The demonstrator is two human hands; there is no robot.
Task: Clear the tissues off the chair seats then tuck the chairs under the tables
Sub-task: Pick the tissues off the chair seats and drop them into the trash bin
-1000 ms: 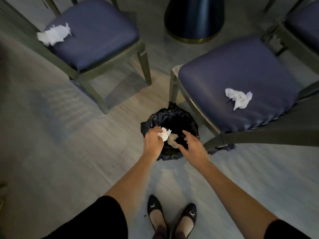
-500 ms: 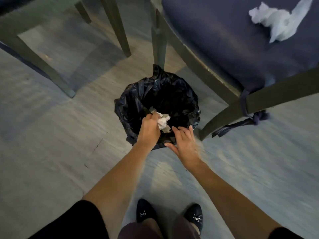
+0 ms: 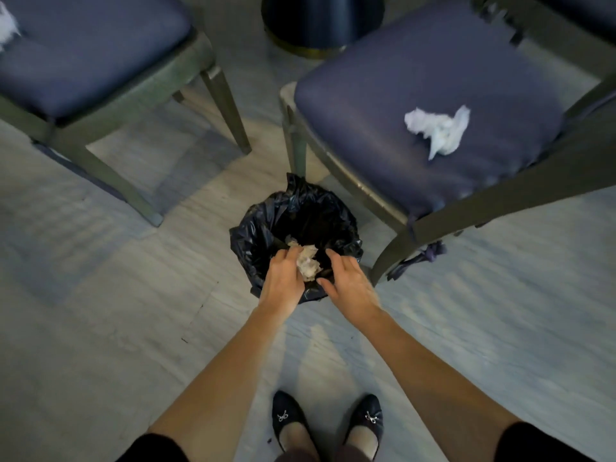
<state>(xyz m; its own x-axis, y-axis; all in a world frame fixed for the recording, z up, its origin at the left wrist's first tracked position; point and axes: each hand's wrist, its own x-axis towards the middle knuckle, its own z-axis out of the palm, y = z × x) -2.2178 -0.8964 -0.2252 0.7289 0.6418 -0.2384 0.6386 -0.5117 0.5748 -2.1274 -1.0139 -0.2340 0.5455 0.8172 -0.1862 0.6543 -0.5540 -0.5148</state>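
My left hand point(image 3: 282, 278) holds a crumpled tissue point(image 3: 308, 264) over the mouth of a small bin lined with a black bag point(image 3: 256, 235) on the floor. My right hand point(image 3: 348, 283) hovers beside it over the bin's near rim, fingers relaxed and holding nothing. Another white tissue point(image 3: 438, 128) lies on the navy seat of the right chair point(image 3: 416, 61). At the picture's left edge, a third tissue point(image 3: 6, 31) sits on the navy seat of the left chair point(image 3: 90, 48).
A dark round table base point(image 3: 321, 25) stands between the two chairs at the back. The bin sits against the right chair's front leg point(image 3: 296, 151). A further chair point(image 3: 573, 15) is at the top right. My feet stand just behind the bin on pale floor.
My head has lifted, so both chair seats and the table base are back in view. Both hands stay over the bin, the left one still holding the tissue.
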